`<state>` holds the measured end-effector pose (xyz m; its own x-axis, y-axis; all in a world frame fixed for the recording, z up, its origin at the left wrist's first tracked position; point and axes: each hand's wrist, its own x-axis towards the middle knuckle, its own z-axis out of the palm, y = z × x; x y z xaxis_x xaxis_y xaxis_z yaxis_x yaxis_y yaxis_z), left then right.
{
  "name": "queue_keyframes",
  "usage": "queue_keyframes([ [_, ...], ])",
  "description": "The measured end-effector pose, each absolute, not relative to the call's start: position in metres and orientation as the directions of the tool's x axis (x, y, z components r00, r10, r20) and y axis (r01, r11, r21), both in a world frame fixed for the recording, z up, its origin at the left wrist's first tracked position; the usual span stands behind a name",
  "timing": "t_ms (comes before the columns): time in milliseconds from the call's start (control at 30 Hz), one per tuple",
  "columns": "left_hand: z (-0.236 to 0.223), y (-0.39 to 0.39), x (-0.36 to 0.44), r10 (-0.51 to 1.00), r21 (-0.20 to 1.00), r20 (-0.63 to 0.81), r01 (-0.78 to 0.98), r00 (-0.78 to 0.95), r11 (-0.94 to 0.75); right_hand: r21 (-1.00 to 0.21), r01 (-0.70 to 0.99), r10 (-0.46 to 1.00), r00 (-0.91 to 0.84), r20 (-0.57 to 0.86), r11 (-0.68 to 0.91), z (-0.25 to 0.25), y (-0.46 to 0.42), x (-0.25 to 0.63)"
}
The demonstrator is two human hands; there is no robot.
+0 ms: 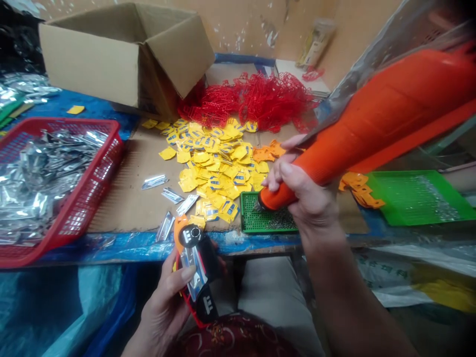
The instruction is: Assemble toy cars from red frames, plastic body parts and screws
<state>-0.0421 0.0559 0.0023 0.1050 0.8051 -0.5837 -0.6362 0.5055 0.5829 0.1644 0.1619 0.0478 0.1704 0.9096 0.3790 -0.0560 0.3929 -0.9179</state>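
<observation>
My left hand (167,297) is closed round a small black and red device (199,270) with a silver foil packet lying on it, held below the table's front edge. My right hand (301,191) grips the narrow end of a big orange plastic container (375,124), tipped down so its tip touches a small green tray (260,218) holding a little heap of thin metal pins. A pile of yellow tags (215,163) lies just left of that tray, with a few silver foil packets (171,196) beside it.
A red basket (92,198) full of silver foil packets stands at the left. An open cardboard box (122,54) sits at the back, a heap of red plastic hooks (256,99) beside it. A larger green tray (416,198) and orange tags (360,191) lie at the right.
</observation>
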Motion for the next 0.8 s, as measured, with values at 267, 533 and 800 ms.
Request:
queue_keyframes([
  [267,-0.002,0.054,-0.045,0.809,0.593,-0.578,-0.627,0.106,0.505,-0.912,-0.15,0.914,0.21,0.347,0.381,0.04,0.162,0.162],
  [533,-0.003,0.053,-0.044,0.818,0.59,-0.566,-0.643,0.104,0.489,-0.888,-0.182,0.901,0.183,0.393,0.423,0.034,0.162,0.162],
  [800,-0.002,0.053,-0.042,0.825,0.598,-0.556,-0.641,0.1,0.481,-0.892,-0.145,0.895,0.208,0.395,0.428,0.035,0.161,0.159],
])
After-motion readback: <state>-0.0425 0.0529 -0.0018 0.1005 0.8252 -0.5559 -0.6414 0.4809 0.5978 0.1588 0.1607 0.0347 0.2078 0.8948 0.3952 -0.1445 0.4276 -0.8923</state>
